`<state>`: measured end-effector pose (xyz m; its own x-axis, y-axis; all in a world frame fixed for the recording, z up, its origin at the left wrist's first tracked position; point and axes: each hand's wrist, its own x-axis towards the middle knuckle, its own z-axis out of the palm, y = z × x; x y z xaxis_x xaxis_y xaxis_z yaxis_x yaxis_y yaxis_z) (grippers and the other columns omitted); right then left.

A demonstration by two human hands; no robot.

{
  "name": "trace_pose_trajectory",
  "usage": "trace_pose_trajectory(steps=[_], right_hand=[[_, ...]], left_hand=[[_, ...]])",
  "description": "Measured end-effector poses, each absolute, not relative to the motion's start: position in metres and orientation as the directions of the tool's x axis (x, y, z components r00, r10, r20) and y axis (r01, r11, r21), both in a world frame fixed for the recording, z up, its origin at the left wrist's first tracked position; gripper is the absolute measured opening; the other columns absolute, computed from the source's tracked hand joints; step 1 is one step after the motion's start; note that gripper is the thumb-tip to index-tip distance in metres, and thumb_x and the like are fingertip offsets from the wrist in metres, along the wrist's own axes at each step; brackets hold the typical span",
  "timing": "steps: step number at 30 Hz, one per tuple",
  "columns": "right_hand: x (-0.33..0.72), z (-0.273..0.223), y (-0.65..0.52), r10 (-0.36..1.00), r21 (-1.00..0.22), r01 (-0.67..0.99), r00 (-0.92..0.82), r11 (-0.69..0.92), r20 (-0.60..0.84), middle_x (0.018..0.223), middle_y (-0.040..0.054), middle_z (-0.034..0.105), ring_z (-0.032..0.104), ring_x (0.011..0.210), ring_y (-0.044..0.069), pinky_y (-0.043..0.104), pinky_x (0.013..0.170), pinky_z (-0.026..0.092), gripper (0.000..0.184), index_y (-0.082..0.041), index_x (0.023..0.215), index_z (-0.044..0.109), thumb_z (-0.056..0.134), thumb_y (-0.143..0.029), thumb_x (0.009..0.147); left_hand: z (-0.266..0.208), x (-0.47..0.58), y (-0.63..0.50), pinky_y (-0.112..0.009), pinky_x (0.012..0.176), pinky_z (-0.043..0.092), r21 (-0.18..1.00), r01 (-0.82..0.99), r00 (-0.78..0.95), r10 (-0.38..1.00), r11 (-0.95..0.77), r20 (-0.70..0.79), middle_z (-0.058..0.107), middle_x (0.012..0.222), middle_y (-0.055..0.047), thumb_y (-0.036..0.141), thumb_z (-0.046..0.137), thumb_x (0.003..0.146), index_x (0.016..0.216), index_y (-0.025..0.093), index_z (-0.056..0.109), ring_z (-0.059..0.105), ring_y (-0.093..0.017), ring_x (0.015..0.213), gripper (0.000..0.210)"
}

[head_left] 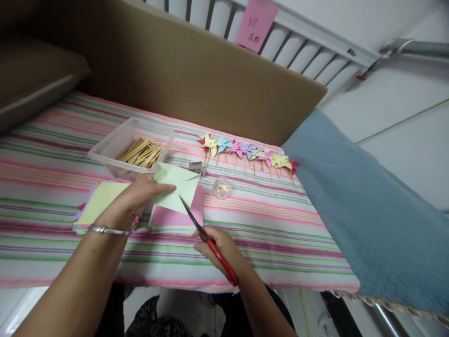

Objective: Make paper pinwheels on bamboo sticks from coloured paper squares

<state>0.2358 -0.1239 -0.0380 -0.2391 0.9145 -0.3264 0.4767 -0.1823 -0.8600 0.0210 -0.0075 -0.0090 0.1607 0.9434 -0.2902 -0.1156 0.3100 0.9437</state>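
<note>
My left hand [143, 194] pinches a pale green paper square [177, 180] by its left side, thumb on top. Slits run inward from some of the square's corners. In my right hand [219, 248] is a pair of scissors [210, 243] with red handles, its blades together and pointing up and left. The tip lies over or just beside the lower right part of the green paper; I cannot tell if they touch. Beneath it rests a stack of paper with a pink sheet [194, 210] on top. Another stack of coloured paper [101, 203] is partly hidden by my left forearm.
Behind the papers stands a clear plastic box [100, 152] of thin wooden sticks [142, 153]. A small open box of pins [197, 168] and a round clear container [223, 187] are nearby. Several paper pinwheels [247, 150] lie along the cardboard panel [196, 75]. Striped cloth [280, 234] covers the surface.
</note>
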Motion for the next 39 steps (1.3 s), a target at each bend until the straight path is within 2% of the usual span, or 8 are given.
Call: trace_pose_trajectory(steps=[7, 12, 15, 19, 23, 28, 34, 39], right_hand=[[0.243, -0.03, -0.126, 0.921, -0.835, 0.55, -0.317, -0.018, -0.228, 0.079, -0.0006, 0.055, 0.049, 0.07, 0.012, 0.022, 0.065, 0.039, 0.025, -0.02, 0.104, 0.058, 0.053, -0.036, 0.086], [0.254, -0.023, -0.132, 0.953, -0.742, 0.67, -0.234, 0.015, -0.192, 0.074, -0.0004, 0.057, 0.051, 0.066, 0.013, 0.024, 0.064, 0.04, 0.03, -0.019, 0.105, 0.06, 0.055, -0.04, 0.084], [0.277, -0.019, -0.134, 0.989, -0.667, 0.743, -0.045, -0.061, -0.141, 0.069, -0.0005, 0.057, 0.052, 0.061, 0.015, 0.025, 0.061, 0.042, 0.038, -0.018, 0.109, 0.059, 0.054, -0.044, 0.082], [0.328, -0.022, -0.135, 0.965, -0.505, 0.829, 0.259, -0.24, -0.035, 0.066, 0.0006, 0.061, 0.057, 0.058, 0.018, 0.028, 0.06, 0.044, 0.051, -0.017, 0.114, 0.057, 0.051, -0.055, 0.08], [0.373, -0.04, -0.133, 0.857, -0.242, 0.826, 0.512, -0.508, -0.052, 0.086, 0.0088, 0.071, 0.067, 0.076, 0.026, 0.031, 0.067, 0.045, 0.05, -0.017, 0.121, 0.052, 0.049, -0.049, 0.083], [0.384, -0.067, -0.124, 0.806, -0.094, 0.8, 0.586, -0.592, -0.09, 0.101, 0.0131, 0.07, 0.068, 0.089, 0.027, 0.032, 0.072, 0.045, 0.046, -0.018, 0.134, 0.039, 0.036, -0.038, 0.092], [0.361, -0.077, -0.104, 0.812, -0.081, 0.809, 0.575, -0.583, -0.1, 0.105, 0.0142, 0.068, 0.067, 0.095, 0.025, 0.032, 0.074, 0.045, 0.041, -0.018, 0.132, 0.039, 0.03, -0.03, 0.094], [0.343, -0.073, -0.089, 0.793, -0.063, 0.795, 0.589, -0.603, -0.156, 0.102, 0.0181, 0.068, 0.067, 0.094, 0.028, 0.035, 0.074, 0.046, 0.04, -0.013, 0.129, 0.043, 0.029, -0.028, 0.094]], left_hand=[[0.0, 0.023, -0.007, -0.02, 0.047, 0.048, 0.918, -0.208, 0.047, 0.941, 0.338, -0.336, 0.072, 0.066, -0.008, 0.009, 0.078, 0.054, 0.069, 0.012, 0.072, 0.061, -0.015, 0.051, 0.016], [0.003, 0.021, -0.008, -0.021, 0.04, 0.046, 0.868, -0.394, -0.011, 0.942, 0.303, -0.334, 0.072, 0.064, -0.006, 0.004, 0.074, 0.058, 0.075, 0.014, 0.072, 0.061, -0.016, 0.049, 0.019], [-0.003, 0.019, -0.004, -0.023, 0.047, 0.052, 0.791, -0.547, 0.008, 0.946, 0.275, -0.324, 0.074, 0.071, -0.008, 0.003, 0.072, 0.062, 0.08, 0.012, 0.071, 0.065, -0.017, 0.056, 0.02], [-0.007, 0.019, -0.001, -0.025, 0.048, 0.054, 0.708, -0.646, 0.078, 0.946, 0.287, -0.313, 0.074, 0.073, -0.01, 0.005, 0.067, 0.069, 0.086, 0.008, 0.069, 0.067, -0.018, 0.056, 0.018], [-0.003, 0.021, -0.004, -0.033, 0.051, 0.057, 0.626, -0.717, 0.133, 0.942, 0.306, -0.309, 0.074, 0.083, -0.012, 0.004, 0.064, 0.071, 0.098, 0.009, 0.066, 0.07, -0.023, 0.063, 0.027], [0.001, 0.027, -0.01, -0.028, 0.046, 0.054, 0.547, -0.771, 0.18, 0.936, 0.326, -0.304, 0.074, 0.078, -0.013, 0.005, 0.058, 0.077, 0.105, 0.008, 0.063, 0.068, -0.021, 0.056, 0.029], [-0.001, 0.031, -0.009, -0.028, 0.053, 0.056, 0.501, -0.806, 0.182, 0.937, 0.315, -0.297, 0.074, 0.087, -0.013, 0.004, 0.058, 0.078, 0.109, 0.008, 0.062, 0.07, -0.021, 0.067, 0.031], [0.004, 0.031, -0.009, -0.029, 0.054, 0.056, 0.484, -0.812, 0.187, 0.931, 0.327, -0.314, 0.074, 0.087, -0.013, 0.004, 0.056, 0.079, 0.107, 0.007, 0.062, 0.07, -0.022, 0.069, 0.03]])
